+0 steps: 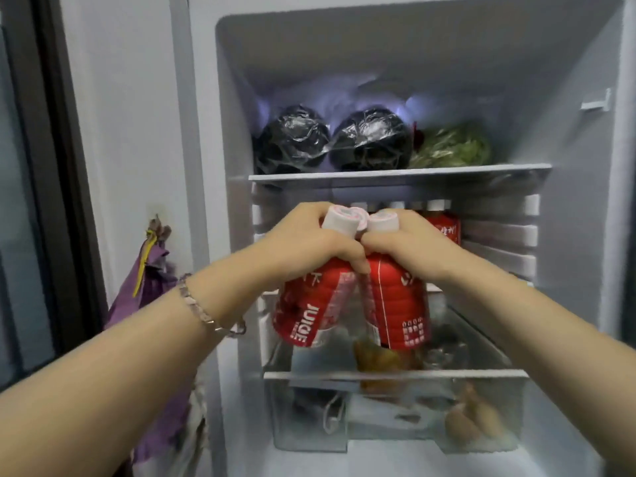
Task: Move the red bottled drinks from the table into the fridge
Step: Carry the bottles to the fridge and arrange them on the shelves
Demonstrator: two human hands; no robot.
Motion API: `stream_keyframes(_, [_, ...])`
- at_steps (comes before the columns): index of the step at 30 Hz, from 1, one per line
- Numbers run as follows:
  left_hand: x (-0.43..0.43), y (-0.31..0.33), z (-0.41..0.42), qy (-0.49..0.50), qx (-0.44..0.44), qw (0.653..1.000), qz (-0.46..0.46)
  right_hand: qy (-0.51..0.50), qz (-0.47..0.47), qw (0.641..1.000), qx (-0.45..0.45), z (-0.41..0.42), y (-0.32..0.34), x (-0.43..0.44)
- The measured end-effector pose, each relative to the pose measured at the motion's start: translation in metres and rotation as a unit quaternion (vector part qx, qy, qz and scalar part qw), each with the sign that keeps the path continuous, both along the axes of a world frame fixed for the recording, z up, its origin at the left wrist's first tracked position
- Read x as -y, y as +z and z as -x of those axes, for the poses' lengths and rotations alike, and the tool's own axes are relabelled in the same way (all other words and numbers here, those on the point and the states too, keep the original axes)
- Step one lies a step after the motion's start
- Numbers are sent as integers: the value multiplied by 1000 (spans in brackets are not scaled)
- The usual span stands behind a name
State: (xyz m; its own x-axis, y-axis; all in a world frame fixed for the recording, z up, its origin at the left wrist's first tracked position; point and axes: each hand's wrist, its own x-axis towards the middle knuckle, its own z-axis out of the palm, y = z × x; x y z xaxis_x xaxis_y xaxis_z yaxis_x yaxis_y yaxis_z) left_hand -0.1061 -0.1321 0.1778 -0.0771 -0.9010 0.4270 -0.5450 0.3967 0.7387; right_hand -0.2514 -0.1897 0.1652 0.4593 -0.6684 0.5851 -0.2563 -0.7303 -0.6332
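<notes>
My left hand [306, 239] grips the neck of a red juice bottle [303, 315] with a white cap, tilted so its base swings left. Right beside it, my right hand [409, 246] grips a second red bottle [399, 304] the same way. Both bottles hang in front of the middle shelf opening of the open fridge [395, 175], their caps touching. Behind them, a row of several white-capped red bottles [444, 225] stands at the back of that shelf, mostly hidden by my hands.
Two black plastic-wrapped bundles [292, 139] and bagged greens [454, 146] fill the top shelf. A glass shelf edge [395, 375] lies below the bottles, over a clear drawer [475, 418] with food. A purple bag [148, 287] hangs on the wall at left.
</notes>
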Motion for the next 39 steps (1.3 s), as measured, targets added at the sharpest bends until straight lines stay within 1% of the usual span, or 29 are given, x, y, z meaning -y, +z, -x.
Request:
stream_keyframes(4, [36,20,-17,-3,-55,997,-50,24,-65,998,3,-21,21,46])
stream_keyframes(8, [63,24,-28,38,-76,991,-105,-5,-129,992,-16,-34,26,77])
stream_keyframes(10, [77,25,-30,49,-80,986,-135,-2,-166,986,-21,-39,24,91])
stream_keyframes(12, [87,25,-30,49,-101,984,-142,-2,-191,981,-7,-42,24,103])
stream_keyframes(14, [96,22,-31,51,-128,983,-124,-12,-196,981,13,-44,23,112])
stream_keyframes(16, [105,12,-30,63,-141,985,-75,-23,-168,985,44,-45,18,119])
stream_keyframes(19, [111,-8,-34,125,-157,979,23,-64,-63,990,106,-50,7,121])
stream_keyframes(22, [113,-16,-32,193,-190,957,100,-153,20,977,143,-51,-2,125])
stream_keyframes(24, [117,-18,-30,234,-192,945,126,-217,46,963,154,-49,-5,127])
stream_keyframes(27, [128,-23,-28,304,-164,923,171,-258,62,951,161,-48,-8,129])
stream_keyframes(29, [139,-26,-28,344,-145,901,220,-280,125,938,159,-51,-13,131])
stream_keyframes(30, [145,-28,-28,366,-125,891,240,-285,164,934,140,-53,-17,133])
stream_keyframes(31, [150,-31,-28,380,-100,884,254,-279,186,936,112,-56,-22,134])
stream_keyframes(33, [159,-41,-27,389,-34,878,279,-254,186,947,62,-56,-33,136])
stream_keyframes(35, [163,-52,-26,394,56,870,291,-266,215,940,15,-52,-41,137])
stream_keyframes(37, [170,-59,-26,400,114,864,283,-285,250,925,-30,-47,-43,140])
stream_keyframes(39, [176,-59,-27,402,156,861,270,-270,239,932,-42,-45,-40,142])
